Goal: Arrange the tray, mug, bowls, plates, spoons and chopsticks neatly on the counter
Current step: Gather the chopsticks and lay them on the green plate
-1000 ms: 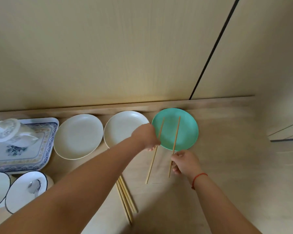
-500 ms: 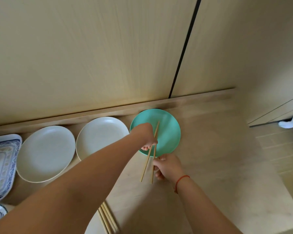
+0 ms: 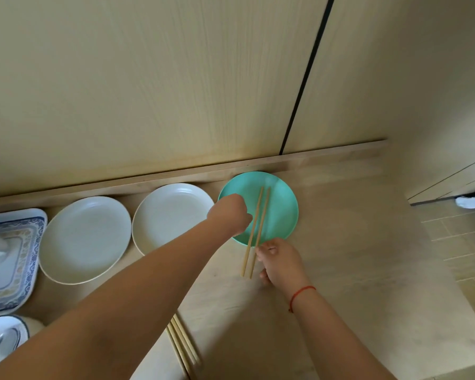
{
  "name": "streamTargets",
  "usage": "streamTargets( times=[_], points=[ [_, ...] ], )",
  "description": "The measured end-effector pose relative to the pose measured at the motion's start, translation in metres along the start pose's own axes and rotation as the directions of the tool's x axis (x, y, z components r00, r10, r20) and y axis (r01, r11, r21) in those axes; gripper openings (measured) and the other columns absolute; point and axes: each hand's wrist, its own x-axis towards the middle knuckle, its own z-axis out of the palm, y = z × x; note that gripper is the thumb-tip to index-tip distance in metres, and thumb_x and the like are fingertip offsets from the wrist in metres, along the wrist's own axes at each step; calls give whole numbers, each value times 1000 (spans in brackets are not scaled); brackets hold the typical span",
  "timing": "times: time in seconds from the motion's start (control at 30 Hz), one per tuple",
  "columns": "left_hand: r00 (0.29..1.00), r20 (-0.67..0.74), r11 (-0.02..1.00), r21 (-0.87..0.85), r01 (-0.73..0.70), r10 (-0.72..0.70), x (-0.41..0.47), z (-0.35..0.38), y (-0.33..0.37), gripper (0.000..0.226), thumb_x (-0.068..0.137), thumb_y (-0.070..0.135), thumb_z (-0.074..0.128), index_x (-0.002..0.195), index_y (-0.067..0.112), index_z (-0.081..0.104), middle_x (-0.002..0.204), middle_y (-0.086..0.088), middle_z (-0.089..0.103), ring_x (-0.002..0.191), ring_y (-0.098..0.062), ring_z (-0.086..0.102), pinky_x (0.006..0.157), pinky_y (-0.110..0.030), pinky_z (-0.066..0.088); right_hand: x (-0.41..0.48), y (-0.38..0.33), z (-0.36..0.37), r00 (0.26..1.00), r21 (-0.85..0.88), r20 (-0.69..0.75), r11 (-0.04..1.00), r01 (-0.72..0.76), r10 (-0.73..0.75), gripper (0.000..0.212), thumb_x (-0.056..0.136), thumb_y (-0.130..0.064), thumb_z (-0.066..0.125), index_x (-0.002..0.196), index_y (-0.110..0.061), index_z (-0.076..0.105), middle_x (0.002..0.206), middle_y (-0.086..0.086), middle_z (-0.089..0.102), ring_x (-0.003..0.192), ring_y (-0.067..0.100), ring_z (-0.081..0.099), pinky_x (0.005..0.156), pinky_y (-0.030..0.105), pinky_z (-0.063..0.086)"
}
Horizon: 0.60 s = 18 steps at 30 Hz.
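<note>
Already three plates line the worktop (image 3: 340, 270); both hands pinch chopsticks (image 3: 254, 231) across the green plate (image 3: 283, 209); spare chopsticks (image 3: 184, 344) wait at six o'clock.

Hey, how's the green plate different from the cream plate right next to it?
The green plate is teal, while the cream plate beside it is off-white. The green plate has a pair of chopsticks lying across it, their near ends out over the counter; the cream plate carries nothing. The green plate looks a little smaller. Both are round, shallow, and sit along the back ledge.
</note>
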Motion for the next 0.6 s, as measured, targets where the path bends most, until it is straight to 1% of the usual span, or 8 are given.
streamTargets(
  times=[0.03,0.1,0.17,0.23,0.33,0.4,0.47,0.6],
  points=[
    [1000,-16,1000,-20,-6,6,-7,-3,-6,22,85,24,57,89,6,68,69,-8,66,75,-28,71,73,-38,58,-4,1,1,999,-37,-9,998,44,-44,8,80,-30,57,74,-25,55,85,1,67,63,25,62,60,39,57],
    [999,-41,998,-59,-19,17,-27,-9,-19,24,82,24,57,83,4,70,68,-13,68,68,-29,69,73,-41,60,-16,1,6,990,-79,16,987,138,-137,7,79,-33,58,76,-27,56,85,-1,67,71,24,62,76,45,57],
    [999,-35,995,-104,-12,9,-47,-13,-33,27,81,24,55,76,0,68,68,-17,69,65,-32,68,70,-44,60,-28,-1,15,969,-132,89,962,240,-230,10,79,-34,59,80,-24,61,81,-1,68,69,21,61,76,46,56],
    [1000,1,988,-151,28,-28,-70,-15,-50,29,84,25,56,74,1,68,69,-14,73,63,-28,71,70,-39,60,-41,-4,26,933,-201,216,923,329,-286,10,82,-30,60,83,-21,65,79,0,67,71,22,63,72,44,58],
    [989,95,953,-274,132,-110,-106,-12,-78,27,90,26,60,84,1,69,71,-12,74,59,-23,71,67,-32,62,-56,-5,45,854,-333,426,826,455,-298,11,86,-22,60,89,-17,68,78,-9,63,75,16,64,77,38,57],
    [978,126,929,-311,199,-168,-126,-6,-99,27,92,27,60,88,1,67,69,-12,71,55,-22,68,58,-29,60,-61,0,58,817,-409,512,761,504,-266,14,86,-23,60,93,-16,69,85,-7,66,80,12,63,81,32,54],
    [964,136,908,-328,262,-229,-143,2,-122,25,91,26,61,86,2,66,64,-10,68,49,-20,64,51,-27,58,-63,8,72,806,-467,544,714,522,-234,15,84,-26,62,94,-18,69,98,-2,71,90,14,65,84,28,50],
    [905,211,820,-384,424,-369,-169,18,-153,17,90,17,62,86,0,61,67,-13,62,51,-20,59,58,-31,58,-65,22,94,813,-556,557,650,517,-170,17,81,-27,63,93,-18,71,102,3,73,98,20,66,85,26,48]
  ],
)
